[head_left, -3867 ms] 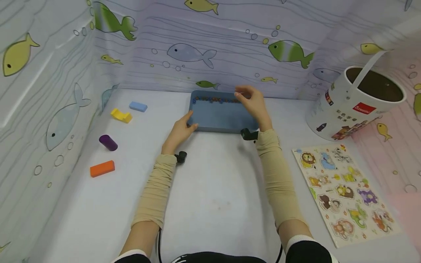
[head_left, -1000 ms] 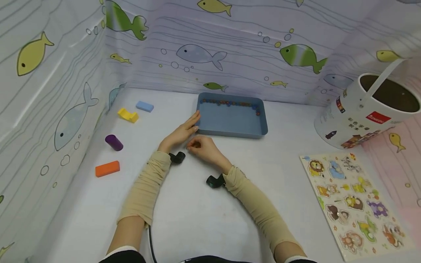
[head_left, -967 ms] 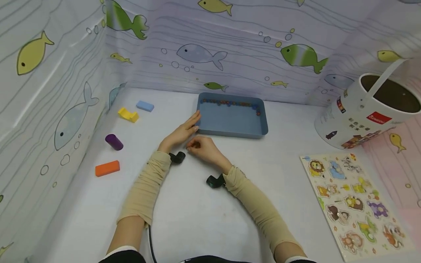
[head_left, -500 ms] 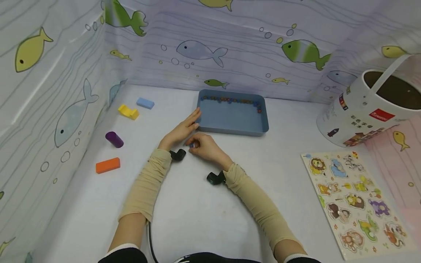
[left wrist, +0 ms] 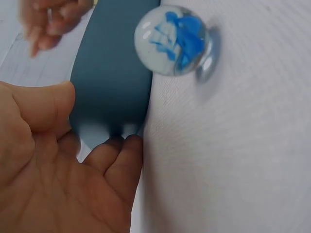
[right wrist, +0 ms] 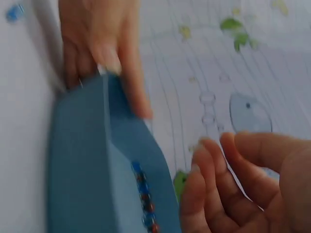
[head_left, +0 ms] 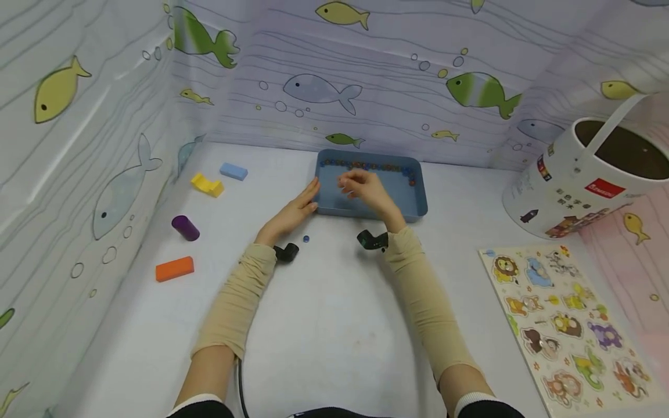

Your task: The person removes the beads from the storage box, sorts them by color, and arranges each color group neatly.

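A blue-grey tray (head_left: 372, 212) sits at the back of the table, with a row of small blue and amber marbles (head_left: 389, 168) along its far wall. My left hand (head_left: 289, 216) rests against the tray's left end, its fingers and thumb touching the outside near the corner. Just below that hand, a clear marble with a blue swirl (left wrist: 170, 41) lies alone on the white tabletop. Above the tray hovers my right hand (head_left: 367, 191), fingers loosely bent, with nothing seen between thumb and fingers in the right wrist view.
On the left lie a blue block (head_left: 233, 171), a yellow block (head_left: 207, 185), a purple cylinder (head_left: 185, 228) and an orange block (head_left: 175, 269). A white bucket (head_left: 569, 186) stands at the right, behind an animal puzzle board (head_left: 569, 331). Fish-print sheeting encloses the sides.
My right hand lets go of the blue marble beside my left wrist and moves up and right over the tray. The marble stays on the table. My left hand keeps its place.
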